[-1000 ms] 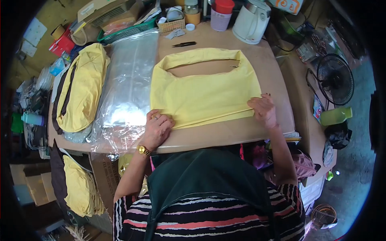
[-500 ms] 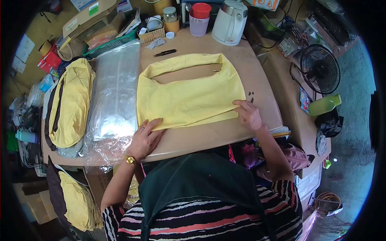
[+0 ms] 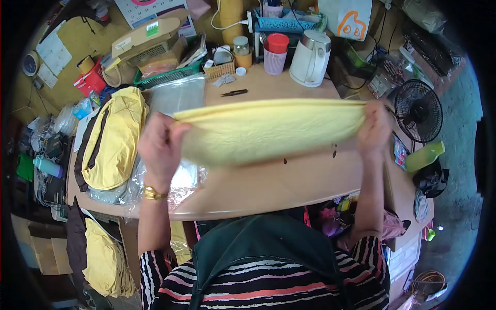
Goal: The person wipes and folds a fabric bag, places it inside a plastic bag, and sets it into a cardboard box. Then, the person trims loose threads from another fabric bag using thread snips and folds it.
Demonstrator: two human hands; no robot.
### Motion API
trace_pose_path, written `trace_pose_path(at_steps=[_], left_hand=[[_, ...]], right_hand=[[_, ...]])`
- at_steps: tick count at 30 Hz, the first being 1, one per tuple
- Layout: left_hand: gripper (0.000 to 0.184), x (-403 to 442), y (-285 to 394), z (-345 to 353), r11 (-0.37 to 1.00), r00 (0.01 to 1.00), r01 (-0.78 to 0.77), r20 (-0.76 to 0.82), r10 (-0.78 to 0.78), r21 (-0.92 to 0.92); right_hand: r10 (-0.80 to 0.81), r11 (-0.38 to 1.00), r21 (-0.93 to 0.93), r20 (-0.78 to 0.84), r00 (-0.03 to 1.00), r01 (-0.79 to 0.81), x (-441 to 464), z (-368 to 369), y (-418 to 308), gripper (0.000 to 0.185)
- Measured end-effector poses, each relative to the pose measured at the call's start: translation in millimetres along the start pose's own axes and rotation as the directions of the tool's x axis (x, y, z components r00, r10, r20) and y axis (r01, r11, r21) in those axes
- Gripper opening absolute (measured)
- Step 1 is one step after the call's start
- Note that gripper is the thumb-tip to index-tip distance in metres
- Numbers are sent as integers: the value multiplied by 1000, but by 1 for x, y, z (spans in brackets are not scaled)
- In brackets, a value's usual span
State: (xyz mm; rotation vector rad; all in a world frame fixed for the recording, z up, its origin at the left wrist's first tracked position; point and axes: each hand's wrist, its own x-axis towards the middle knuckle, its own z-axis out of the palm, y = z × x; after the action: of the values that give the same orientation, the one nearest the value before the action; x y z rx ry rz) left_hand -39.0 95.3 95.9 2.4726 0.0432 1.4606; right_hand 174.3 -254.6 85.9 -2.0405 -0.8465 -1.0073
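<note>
A yellow cloth bag is stretched lengthwise above the tabletop, its lower part blurred by motion. My left hand, with a gold watch on the wrist, grips one end between thumb and fingers. At the opposite end, my right hand is closed round the cloth. Behind the left hand lies a sheaf of clear plastic sleeves, partly covered by the hand and the bag. A folded pile of yellow and dark brown cloth rests further left on the table.
Small black thread snips lie beyond the bag. A white electric kettle, a pink cup with a red lid and a green basket line the table's back. To the right stand a black fan and a green bottle.
The bag lay flat on the table with both hands resting on its near edge. Now both hands have lifted it, drawn tight between them, and its strap loop no longer shows.
</note>
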Motion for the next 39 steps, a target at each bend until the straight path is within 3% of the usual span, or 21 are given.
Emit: trace_pose_path(at_steps=[1,3,5,8,10,11,13,15,17,19,21,22,23,25,29,32,33,34,35,36,39], left_hand=[[24,15,2,-11,997,998,65,22,-66,52],[24,29,-1,-10,986,990,127,42,-131,104],[25,24,-17,16,935,930,339,191,-315,-107],[30,-28,-63,83,905,847,423,372,-380,-39],[25,-57,-81,111,877,740,476,510,-439,65],[26,-69,-84,123,890,726,407,519,-452,205],[32,-75,-73,138,884,707,326,533,-464,336],[55,-83,-47,158,898,871,11,437,-225,440],[60,-91,-22,177,921,814,19,528,-240,389],[66,-108,-24,186,924,667,76,670,-327,376],[65,-124,-43,177,913,688,89,638,-345,398],[64,-126,-55,174,901,731,95,584,-352,424],[62,-132,-66,172,885,778,82,525,-344,458],[61,-136,-76,168,903,767,180,519,-377,389],[55,-117,-77,164,864,673,365,544,-502,345],[54,-109,-74,162,855,613,320,600,-515,407],[54,-108,-65,158,857,613,316,601,-512,408],[56,-108,-52,153,898,700,151,597,-392,413],[57,-106,-40,150,909,765,-20,593,-254,415],[57,-105,-25,145,912,766,-21,593,-249,411],[65,-122,0,133,980,675,-112,736,-45,163]], right_hand=[[-4,1000,5,-7,1000,4,22,-10,-12,7],[249,965,14,249,936,-261,57,-18,-33,14],[219,966,59,331,918,-252,54,19,0,16],[123,942,215,493,861,-257,-2,114,96,20],[261,953,-95,738,622,-288,-15,126,85,30],[266,951,-99,741,617,-292,-21,129,76,30],[350,924,-381,832,430,-16,-29,140,58,56],[237,966,-255,784,574,-51,-42,163,37,61],[48,989,-128,742,669,71,-67,184,-8,60],[76,968,-207,776,626,139,-94,196,-5,59],[102,937,-274,807,582,215,-115,202,7,58],[140,902,-382,695,705,198,-117,201,28,53],[166,861,-482,567,807,162,-121,196,44,48],[377,835,-541,428,822,-101,-114,181,58,36],[477,869,-374,463,747,-324,-106,173,68,26],[492,870,-311,543,680,-381,-108,177,75,27],[430,900,-301,484,762,-316,-108,176,71,31],[359,922,-298,417,835,-248,-102,173,63,35],[363,919,-302,407,838,-252,-97,167,57,35],[219,965,-231,452,865,-123,-90,155,41,41],[11,991,-106,668,745,81,-112,133,-17,60]])
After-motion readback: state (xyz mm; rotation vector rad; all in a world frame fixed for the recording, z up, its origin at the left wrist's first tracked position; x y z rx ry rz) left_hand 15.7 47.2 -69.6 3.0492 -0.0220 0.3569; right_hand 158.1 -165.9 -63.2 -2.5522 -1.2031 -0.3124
